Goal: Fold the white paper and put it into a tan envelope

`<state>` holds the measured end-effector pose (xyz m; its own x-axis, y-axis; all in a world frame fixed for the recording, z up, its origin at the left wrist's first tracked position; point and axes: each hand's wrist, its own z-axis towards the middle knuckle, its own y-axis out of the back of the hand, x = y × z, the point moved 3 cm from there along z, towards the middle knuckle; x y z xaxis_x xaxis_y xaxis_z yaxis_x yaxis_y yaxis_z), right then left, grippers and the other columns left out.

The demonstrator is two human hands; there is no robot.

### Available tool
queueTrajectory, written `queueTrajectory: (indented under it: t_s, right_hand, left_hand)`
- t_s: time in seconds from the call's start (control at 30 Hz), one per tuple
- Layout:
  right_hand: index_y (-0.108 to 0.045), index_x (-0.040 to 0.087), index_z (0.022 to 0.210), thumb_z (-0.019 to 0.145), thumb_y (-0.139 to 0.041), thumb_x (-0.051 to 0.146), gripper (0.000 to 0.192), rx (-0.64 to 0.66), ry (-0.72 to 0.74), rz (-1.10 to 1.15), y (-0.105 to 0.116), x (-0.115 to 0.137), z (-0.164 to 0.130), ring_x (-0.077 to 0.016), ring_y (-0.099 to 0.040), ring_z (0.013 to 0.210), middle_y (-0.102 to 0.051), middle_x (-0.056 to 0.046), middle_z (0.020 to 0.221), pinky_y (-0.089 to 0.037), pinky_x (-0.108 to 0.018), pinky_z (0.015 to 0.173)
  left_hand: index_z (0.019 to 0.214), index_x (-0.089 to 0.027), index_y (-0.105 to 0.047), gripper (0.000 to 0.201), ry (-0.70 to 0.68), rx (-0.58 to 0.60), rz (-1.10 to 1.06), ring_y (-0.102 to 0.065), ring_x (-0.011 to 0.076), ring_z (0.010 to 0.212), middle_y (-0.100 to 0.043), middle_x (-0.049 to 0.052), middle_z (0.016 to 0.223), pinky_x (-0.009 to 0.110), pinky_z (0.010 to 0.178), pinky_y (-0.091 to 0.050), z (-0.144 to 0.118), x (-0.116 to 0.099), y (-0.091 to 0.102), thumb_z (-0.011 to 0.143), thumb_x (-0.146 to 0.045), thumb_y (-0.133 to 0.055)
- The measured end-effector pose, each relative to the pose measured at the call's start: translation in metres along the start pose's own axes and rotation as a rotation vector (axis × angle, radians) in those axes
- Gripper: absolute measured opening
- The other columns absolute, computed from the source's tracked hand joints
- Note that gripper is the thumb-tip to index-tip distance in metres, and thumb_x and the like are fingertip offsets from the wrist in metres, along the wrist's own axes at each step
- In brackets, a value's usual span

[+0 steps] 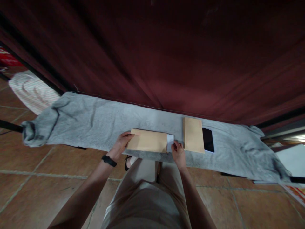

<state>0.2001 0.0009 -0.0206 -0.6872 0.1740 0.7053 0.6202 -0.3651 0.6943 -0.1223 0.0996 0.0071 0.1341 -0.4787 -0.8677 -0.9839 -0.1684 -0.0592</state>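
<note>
A brown paper envelope [147, 140] lies lengthwise on the grey cloth in front of me. My left hand [123, 141], with a black band on its wrist, pinches the envelope's left end. Out of the envelope's right end sticks a white paper [170, 142], its remaining part hidden inside. My right hand [178, 152] has its fingers closed on the right edge of that paper. Just right of this hand lies a stack of brown envelopes [194, 135]. A dark-screened tablet or phone [208, 140] is partly covered by the stack.
The grey cloth [107, 119] covers a long narrow surface. Behind it hangs a dark red curtain [152, 63]. A striped cloth [35, 90] is at the far left, and a white board or sheet [293, 160] at the far right. Tiled floor [59, 178] shows below.
</note>
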Motion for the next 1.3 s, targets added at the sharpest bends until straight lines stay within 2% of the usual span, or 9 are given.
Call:
queueTrajectory:
  t_s: [0.13,0.37,0.7,0.87,1.0,1.23,1.3]
  right_hand:
    - [-0.072,0.017,0.117,0.094,-0.047,0.029,0.036,0.008,-0.020,0.013,0.001,0.001,0.000,-0.0201,-0.060,0.079,-0.064,-0.010,0.097,-0.051,-0.033,0.081]
    - [-0.074,0.018,0.117,0.094,-0.049,0.027,0.034,0.048,-0.039,0.049,0.002,0.006,-0.002,-0.0196,-0.061,0.078,-0.065,-0.010,0.099,-0.052,-0.033,0.083]
    - [-0.074,0.020,0.120,0.095,-0.050,0.019,0.035,0.087,-0.029,-0.034,0.001,0.017,-0.003,-0.0235,-0.066,0.098,-0.068,-0.012,0.112,-0.051,-0.033,0.091]
    - [-0.065,0.015,0.134,0.096,-0.049,0.017,0.042,0.109,0.032,-0.179,-0.001,0.029,-0.009,-0.0250,-0.065,0.104,-0.067,-0.016,0.119,-0.049,-0.033,0.094]
    - [-0.064,0.016,0.135,0.097,-0.048,0.017,0.042,0.105,0.008,-0.202,0.000,0.030,-0.011,-0.0248,-0.065,0.103,-0.067,-0.016,0.117,-0.049,-0.033,0.093]
    - [-0.066,0.017,0.129,0.097,-0.048,0.017,0.037,0.128,0.019,-0.175,0.001,0.031,-0.013,-0.0239,-0.064,0.103,-0.066,-0.014,0.116,-0.050,-0.034,0.096]
    - [-0.066,0.017,0.128,0.096,-0.048,0.017,0.036,0.124,0.015,-0.166,0.001,0.031,-0.015,-0.0237,-0.064,0.103,-0.066,-0.014,0.116,-0.050,-0.035,0.097]
  left_hand:
    - [0.083,-0.015,-0.070,0.041,0.039,0.022,-0.086,-0.067,0.0171,0.059,-0.075,0.003,0.072,0.026,0.057,-0.053,-0.001,0.008,-0.006,0.048,-0.027,-0.089]
    - [0.089,-0.014,-0.072,0.037,0.083,0.075,-0.107,-0.070,0.0181,0.059,-0.077,0.005,0.077,0.026,0.057,-0.056,-0.002,0.012,-0.013,0.056,-0.021,-0.087]
    - [0.093,-0.013,-0.074,0.034,0.080,0.149,-0.046,-0.071,0.0192,0.060,-0.078,0.006,0.078,0.027,0.057,-0.057,-0.002,0.005,-0.028,0.062,-0.017,-0.086]
    - [0.098,-0.013,-0.074,0.040,0.074,0.169,-0.029,-0.073,0.0207,0.065,-0.079,0.006,0.082,0.027,0.059,-0.058,0.003,0.009,-0.024,0.061,-0.019,-0.089]
    - [0.102,-0.013,-0.074,0.042,0.092,0.224,-0.030,-0.075,0.0219,0.070,-0.079,0.007,0.087,0.028,0.063,-0.059,0.004,0.010,-0.021,0.064,-0.021,-0.088]
    - [0.097,-0.014,-0.075,0.031,0.109,0.139,0.030,-0.075,0.0234,0.071,-0.080,0.007,0.084,0.029,0.061,-0.060,0.004,0.006,-0.025,0.068,-0.014,-0.084]
    - [0.098,-0.015,-0.075,0.031,0.105,0.146,0.041,-0.076,0.0234,0.072,-0.080,0.006,0.085,0.029,0.062,-0.060,0.004,0.005,-0.025,0.068,-0.015,-0.084]
